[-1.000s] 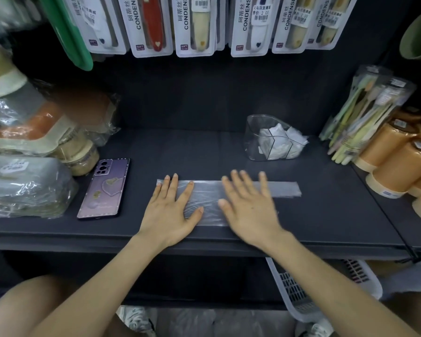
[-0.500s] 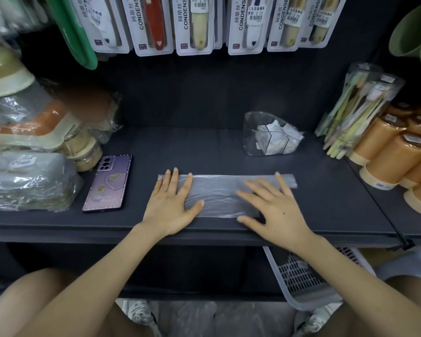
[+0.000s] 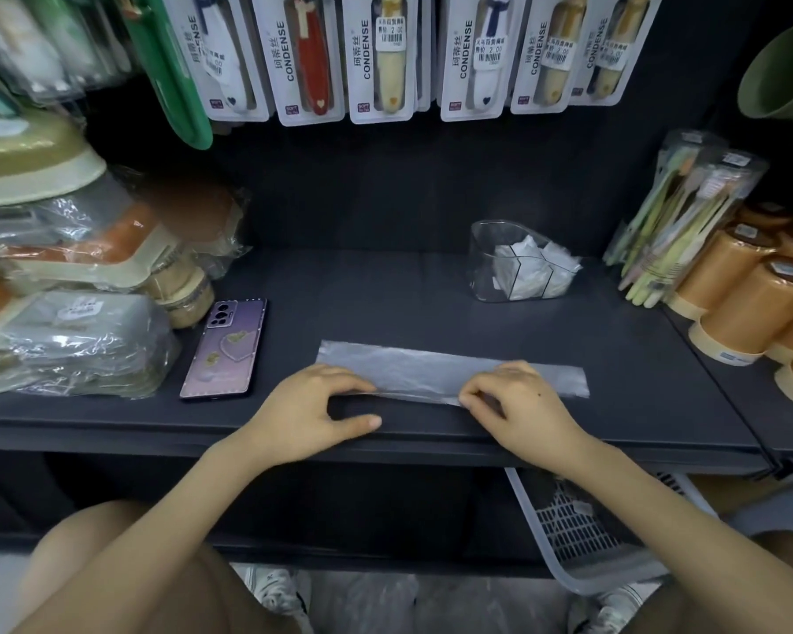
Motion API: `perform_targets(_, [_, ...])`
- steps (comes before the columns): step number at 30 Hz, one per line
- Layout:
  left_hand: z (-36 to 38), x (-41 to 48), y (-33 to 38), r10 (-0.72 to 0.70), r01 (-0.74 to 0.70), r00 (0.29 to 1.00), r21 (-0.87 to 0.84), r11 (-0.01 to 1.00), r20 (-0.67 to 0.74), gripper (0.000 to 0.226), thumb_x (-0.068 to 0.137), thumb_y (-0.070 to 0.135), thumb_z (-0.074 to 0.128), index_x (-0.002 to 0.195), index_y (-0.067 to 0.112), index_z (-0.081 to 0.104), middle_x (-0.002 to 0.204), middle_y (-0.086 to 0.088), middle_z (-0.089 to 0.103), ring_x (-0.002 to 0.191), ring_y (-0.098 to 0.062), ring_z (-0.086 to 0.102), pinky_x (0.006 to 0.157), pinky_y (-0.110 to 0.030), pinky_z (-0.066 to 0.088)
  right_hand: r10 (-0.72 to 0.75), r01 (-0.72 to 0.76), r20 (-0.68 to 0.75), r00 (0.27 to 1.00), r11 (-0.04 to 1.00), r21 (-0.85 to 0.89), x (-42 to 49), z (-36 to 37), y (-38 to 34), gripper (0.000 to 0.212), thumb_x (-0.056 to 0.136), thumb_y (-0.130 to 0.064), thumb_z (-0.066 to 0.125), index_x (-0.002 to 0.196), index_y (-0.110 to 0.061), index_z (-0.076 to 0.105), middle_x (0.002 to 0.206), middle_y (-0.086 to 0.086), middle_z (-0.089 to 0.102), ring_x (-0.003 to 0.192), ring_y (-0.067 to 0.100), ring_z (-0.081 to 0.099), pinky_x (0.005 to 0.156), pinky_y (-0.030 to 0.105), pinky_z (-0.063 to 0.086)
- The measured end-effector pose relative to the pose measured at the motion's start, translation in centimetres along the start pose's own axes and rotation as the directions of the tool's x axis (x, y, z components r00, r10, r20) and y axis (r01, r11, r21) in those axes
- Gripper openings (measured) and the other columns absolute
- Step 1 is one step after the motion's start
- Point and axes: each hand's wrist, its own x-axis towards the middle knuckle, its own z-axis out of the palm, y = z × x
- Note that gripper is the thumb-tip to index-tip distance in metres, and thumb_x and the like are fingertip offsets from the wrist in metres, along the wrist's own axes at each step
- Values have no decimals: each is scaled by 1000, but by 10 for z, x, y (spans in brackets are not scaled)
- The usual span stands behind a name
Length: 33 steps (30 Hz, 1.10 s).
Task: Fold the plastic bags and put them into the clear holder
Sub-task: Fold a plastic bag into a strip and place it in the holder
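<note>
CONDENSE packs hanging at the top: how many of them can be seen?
6. From the left, along the top: a white-and-navy CONDENSE pack, a red one, a beige one, another white-and-navy one, then two beige ones. More may hang hidden behind them.

The dark shelf [image 3: 385, 290] before me carries a flattened plastic bag [image 3: 431, 370] near its front edge, the clear holder [image 3: 488, 263] further back (white bags inside), a purple phone [image 3: 225, 350] at left, and wrapped packs [image 3: 79, 345] and orange rolls [image 3: 751, 304] at its ends.
</note>
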Motion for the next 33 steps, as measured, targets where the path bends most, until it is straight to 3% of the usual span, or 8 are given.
perform_targets(6, [-3,17,-12,-190,168,974,-173,971,-121,11,86,25,70,95,19,73,87,22,70,91,2,61,85,-20,43,247,-321,258,934,898,303,21,-19,0,19,94,-18,57,76,-24,63,84,-5,69,78,8,61,75,24,47])
perform_targets(9, [-3,28,-16,-300,247,941,-290,925,-154,21,91,23,64,74,14,70,70,14,68,69,0,61,74,-25,43,293,-389,302,907,856,339,34,-23,3,28,97,-24,52,74,-11,61,73,5,63,65,12,53,70,30,43])
perform_targets(12, [-1,33,-18,-351,296,924,-297,908,-152,30,92,23,61,63,15,65,59,9,65,62,-6,59,76,-35,47,341,-463,341,876,795,392,42,-26,6,53,95,-50,45,90,-2,66,97,14,68,93,24,62,89,37,46])
perform_targets(16, [0,38,-19,-391,343,910,-278,897,-139,26,92,24,60,68,15,67,61,8,67,69,-11,62,82,-39,49,371,-462,304,877,826,324,49,-25,7,27,88,-37,66,78,-12,69,82,-7,70,80,3,62,73,22,45])
perform_targets(22, [1,44,-20,-483,414,854,-308,856,-194,18,92,29,61,105,18,65,91,2,69,96,-21,62,85,-32,46,439,-494,266,858,849,191,56,-17,6,31,86,-25,63,56,-19,60,71,-2,70,75,15,66,75,33,52])
perform_targets(27, [14,35,-11,-46,211,823,229,950,-566,39,85,30,46,105,5,68,99,-14,66,86,-37,62,78,-42,50,468,-509,278,839,855,98,61,-15,3,26,85,-23,62,59,-20,60,64,-9,64,79,15,65,74,32,52])
perform_targets(30, [30,37,-4,65,72,899,292,954,-433,42,90,29,41,107,4,71,115,-15,67,104,-36,64,95,-46,49,475,-516,280,834,852,91,62,-15,3,23,84,-20,62,61,-20,62,54,-15,57,69,12,61,67,26,49])
perform_targets(33, [40,41,2,0,79,967,300,951,-256,59,95,41,24,128,7,61,138,-13,54,130,-35,48,112,-41,23,485,-522,273,831,850,77,63,-15,1,17,83,-17,60,68,-14,69,48,-15,55,64,9,57,62,22,44])
